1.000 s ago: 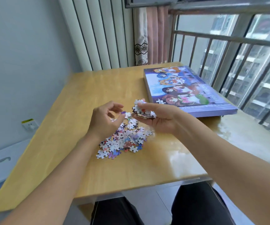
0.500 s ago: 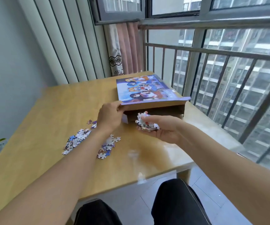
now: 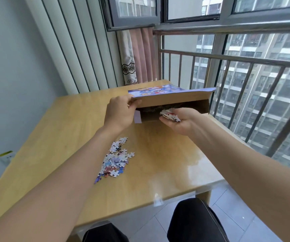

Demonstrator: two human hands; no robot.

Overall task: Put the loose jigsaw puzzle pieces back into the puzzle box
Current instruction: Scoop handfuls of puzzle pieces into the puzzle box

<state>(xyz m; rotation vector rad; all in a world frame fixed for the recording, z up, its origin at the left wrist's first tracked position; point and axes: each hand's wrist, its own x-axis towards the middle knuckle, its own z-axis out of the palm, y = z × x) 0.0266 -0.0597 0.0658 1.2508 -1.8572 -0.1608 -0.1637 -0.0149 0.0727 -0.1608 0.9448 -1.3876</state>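
— While the left hand (image 3: 119, 114) grips the near corner of the puzzle box lid (image 3: 172, 93) and holds it tilted up, what is the right one doing?

— The right hand (image 3: 179, 121) lies palm up at the mouth of the puzzle box (image 3: 184, 109), fingers curled loosely round a small heap of jigsaw pieces (image 3: 169, 114). The heap sits at the box's open near edge, partly inside the gap under the raised lid.

— Can you see into the box?

— Only a dark strip. Something mottled lies in there, but it is too dim to tell what. The brown cardboard underside of the lid faces us, and the printed blue picture is on top.

— And the rest of the puzzle?

— A loose pile of puzzle pieces (image 3: 115, 159) lies on the tabletop (image 3: 158, 163), nearer to us than the box and just to the right of the left forearm. They are scattered in a long patch, white, blue and reddish, some overlapping, some lying single at the edges. Neither hand touches them.

— Where does the box stand?

— At the far right part of the tabletop, close to the metal railing (image 3: 236, 67) and the window (image 3: 184, 9). A pink curtain (image 3: 140, 55) hangs behind its far end, beside the white ribbed wall panel (image 3: 74, 44). Down at the left, a wall socket (image 3: 6, 156) shows beyond the tabletop's edge, and the person's dark trousers (image 3: 193, 222) show below the near edge
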